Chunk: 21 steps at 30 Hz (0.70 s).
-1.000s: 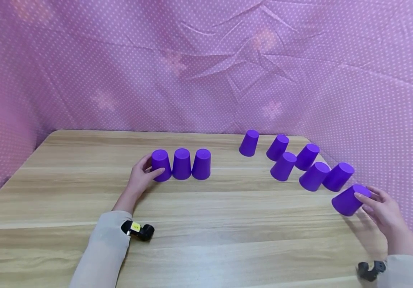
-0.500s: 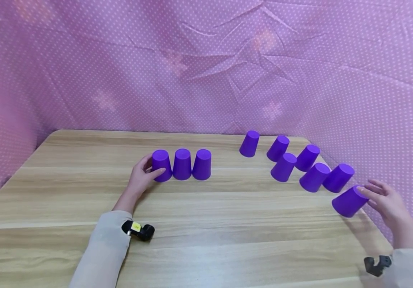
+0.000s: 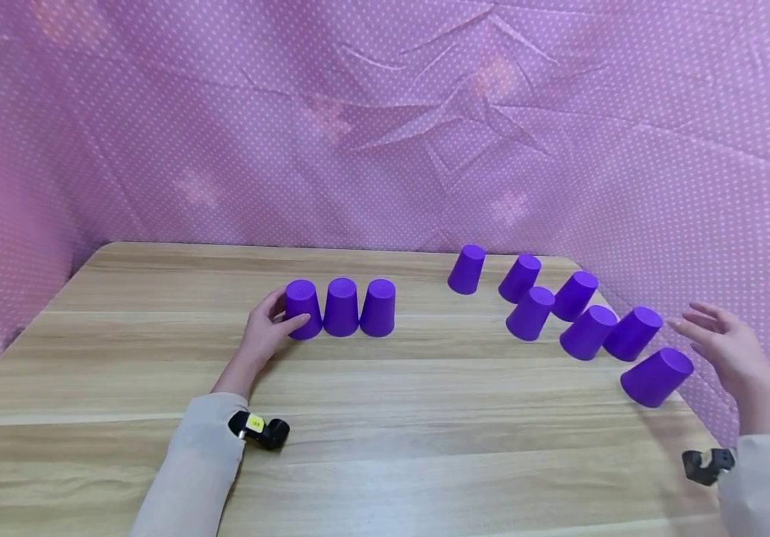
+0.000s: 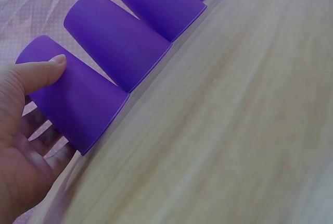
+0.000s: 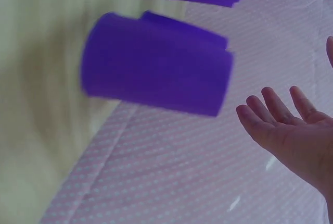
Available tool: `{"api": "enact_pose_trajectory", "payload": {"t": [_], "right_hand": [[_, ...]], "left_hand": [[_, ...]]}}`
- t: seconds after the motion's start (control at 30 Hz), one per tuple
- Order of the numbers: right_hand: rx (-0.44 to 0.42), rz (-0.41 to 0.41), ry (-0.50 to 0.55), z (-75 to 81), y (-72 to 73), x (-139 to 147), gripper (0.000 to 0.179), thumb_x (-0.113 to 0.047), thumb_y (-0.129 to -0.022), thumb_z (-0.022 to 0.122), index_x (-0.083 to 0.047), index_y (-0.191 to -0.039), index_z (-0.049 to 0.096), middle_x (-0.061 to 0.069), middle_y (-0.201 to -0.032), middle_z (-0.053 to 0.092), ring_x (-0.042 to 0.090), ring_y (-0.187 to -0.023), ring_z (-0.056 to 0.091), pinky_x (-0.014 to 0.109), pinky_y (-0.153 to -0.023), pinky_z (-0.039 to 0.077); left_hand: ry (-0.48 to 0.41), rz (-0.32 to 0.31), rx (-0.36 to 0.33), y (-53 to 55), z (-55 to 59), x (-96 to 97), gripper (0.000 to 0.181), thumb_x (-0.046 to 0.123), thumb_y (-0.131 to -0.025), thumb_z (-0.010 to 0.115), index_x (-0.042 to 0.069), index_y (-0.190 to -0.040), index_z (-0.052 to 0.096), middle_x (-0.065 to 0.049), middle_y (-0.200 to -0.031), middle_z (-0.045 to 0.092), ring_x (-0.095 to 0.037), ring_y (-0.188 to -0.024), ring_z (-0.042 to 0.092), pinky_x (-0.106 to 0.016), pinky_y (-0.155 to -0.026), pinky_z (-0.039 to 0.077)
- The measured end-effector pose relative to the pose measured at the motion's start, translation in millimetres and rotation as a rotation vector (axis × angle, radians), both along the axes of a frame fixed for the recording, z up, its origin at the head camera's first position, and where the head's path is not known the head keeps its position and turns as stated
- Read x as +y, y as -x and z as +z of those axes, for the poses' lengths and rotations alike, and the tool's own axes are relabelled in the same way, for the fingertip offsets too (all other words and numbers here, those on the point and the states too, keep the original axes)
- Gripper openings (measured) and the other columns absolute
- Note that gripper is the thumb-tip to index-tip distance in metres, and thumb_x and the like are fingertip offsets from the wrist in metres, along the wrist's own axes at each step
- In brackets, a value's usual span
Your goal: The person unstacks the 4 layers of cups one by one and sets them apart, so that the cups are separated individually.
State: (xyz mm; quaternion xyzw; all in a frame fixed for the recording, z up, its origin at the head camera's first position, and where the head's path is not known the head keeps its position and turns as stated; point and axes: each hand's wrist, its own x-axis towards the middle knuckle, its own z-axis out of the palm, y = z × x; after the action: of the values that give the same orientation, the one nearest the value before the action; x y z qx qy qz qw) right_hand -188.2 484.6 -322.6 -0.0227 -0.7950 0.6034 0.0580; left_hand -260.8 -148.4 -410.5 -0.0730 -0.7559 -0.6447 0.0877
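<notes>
Three purple cups stand upside down in a touching row left of the middle. My left hand (image 3: pixel 266 326) grips the leftmost purple cup (image 3: pixel 304 306), thumb across its front and fingers behind, as the left wrist view also shows. Beside it are the middle cup (image 3: pixel 341 307) and the right-hand cup (image 3: pixel 377 308) of the row. At the table's right edge, my right hand (image 3: pixel 734 347) is raised with nothing in it, apart from the nearest purple cup (image 3: pixel 653 379). In the right wrist view its fingers (image 5: pixel 276 104) are spread and relaxed.
Several more upturned purple cups, such as the rear one (image 3: pixel 466 270) and a front one (image 3: pixel 586 333), stand in a loose slanting group on the right. The wooden table (image 3: pixel 371 432) is backed by a pink dotted cloth (image 3: pixel 257 164) that also hangs close along the right edge.
My right hand has let go of the nearest right-hand cup and moved up and away to the right. That cup stays where it was. My left hand keeps its hold.
</notes>
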Motion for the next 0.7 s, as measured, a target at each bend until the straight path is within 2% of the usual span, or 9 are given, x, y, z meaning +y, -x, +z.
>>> {"api": "enact_pose_trajectory", "payload": {"t": [0.03,0.07,0.13,0.3,0.37,0.43,0.57,0.7], "right_hand": [[-0.016,-0.02,-0.041,9.9,-2.4,-13,0.062,-0.013,-0.083,0.057,-0.02,-0.136,0.024,-0.015,-0.108,0.045,-0.008,-0.091,0.045,0.008,-0.076,0.039],[-0.009,-0.02,-0.043,15.4,-1.6,-20,0.062,-0.012,-0.083,0.057,-0.019,-0.136,0.024,-0.019,-0.101,0.044,-0.01,-0.084,0.044,0.006,-0.073,0.039],[-0.016,-0.029,-0.101,26.0,-0.6,-36,0.062,-0.014,-0.084,0.056,-0.018,-0.137,0.023,-0.021,-0.099,0.042,-0.012,-0.082,0.044,0.006,-0.074,0.038],[-0.028,-0.007,-0.223,38.4,7.8,-59,0.064,-0.021,-0.086,0.053,-0.013,-0.138,0.017,-0.017,-0.108,0.04,-0.007,-0.092,0.04,0.022,-0.098,0.025],[-0.022,0.016,-0.213,39.6,12.3,-65,0.064,-0.02,-0.086,0.053,-0.011,-0.138,0.016,-0.013,-0.114,0.04,-0.002,-0.099,0.04,0.03,-0.102,0.017],[-0.023,0.031,-0.263,40.1,17.1,-71,0.064,-0.022,-0.087,0.052,-0.011,-0.138,0.016,-0.008,-0.123,0.038,0.002,-0.106,0.038,0.034,-0.103,0.016],[-0.03,0.052,-0.32,42.0,26.4,-85,0.063,-0.025,-0.088,0.05,-0.01,-0.138,0.014,0.007,-0.136,0.028,0.011,-0.115,0.033,0.035,-0.102,0.02],[-0.043,0.072,-0.329,45.8,34.5,-102,0.066,-0.028,-0.088,0.05,-0.007,-0.138,0.013,0.018,-0.137,0.022,0.022,-0.119,0.031,0.039,-0.1,0.023]], "left_hand": [[-0.003,0.0,0.001,0.2,-0.1,-0.1,0.063,0.01,-0.076,0.066,0.0,-0.129,0.035,-0.023,-0.123,0.041,-0.03,-0.114,0.037,-0.037,-0.096,0.03],[-0.004,0.0,0.002,0.3,-0.1,-0.3,0.062,0.01,-0.076,0.066,0.001,-0.129,0.035,-0.023,-0.123,0.041,-0.03,-0.114,0.037,-0.037,-0.096,0.03],[-0.005,0.002,0.004,0.6,-0.2,-0.5,0.062,0.009,-0.076,0.066,0.001,-0.13,0.035,-0.023,-0.123,0.041,-0.03,-0.113,0.038,-0.037,-0.096,0.03],[0.002,0.003,0.007,1.8,-0.3,-0.8,0.062,0.009,-0.076,0.066,0.0,-0.129,0.035,-0.022,-0.122,0.042,-0.03,-0.113,0.038,-0.036,-0.096,0.031],[0.004,0.002,0.006,2.2,-0.5,-0.9,0.062,0.009,-0.076,0.066,0.0,-0.129,0.035,-0.022,-0.122,0.042,-0.029,-0.113,0.038,-0.036,-0.096,0.031],[0.006,0.001,0.006,2.5,-0.7,-0.9,0.062,0.008,-0.076,0.066,0.0,-0.129,0.035,-0.023,-0.122,0.042,-0.03,-0.112,0.038,-0.036,-0.096,0.031],[0.007,0.004,0.001,2.3,-0.1,-0.7,0.062,0.008,-0.075,0.066,0.0,-0.129,0.035,-0.022,-0.122,0.042,-0.029,-0.112,0.039,-0.036,-0.095,0.032],[0.002,0.003,-0.006,1.9,1.4,-1.2,0.063,0.008,-0.076,0.066,0.0,-0.13,0.034,-0.022,-0.123,0.041,-0.029,-0.113,0.038,-0.036,-0.096,0.031]]}}
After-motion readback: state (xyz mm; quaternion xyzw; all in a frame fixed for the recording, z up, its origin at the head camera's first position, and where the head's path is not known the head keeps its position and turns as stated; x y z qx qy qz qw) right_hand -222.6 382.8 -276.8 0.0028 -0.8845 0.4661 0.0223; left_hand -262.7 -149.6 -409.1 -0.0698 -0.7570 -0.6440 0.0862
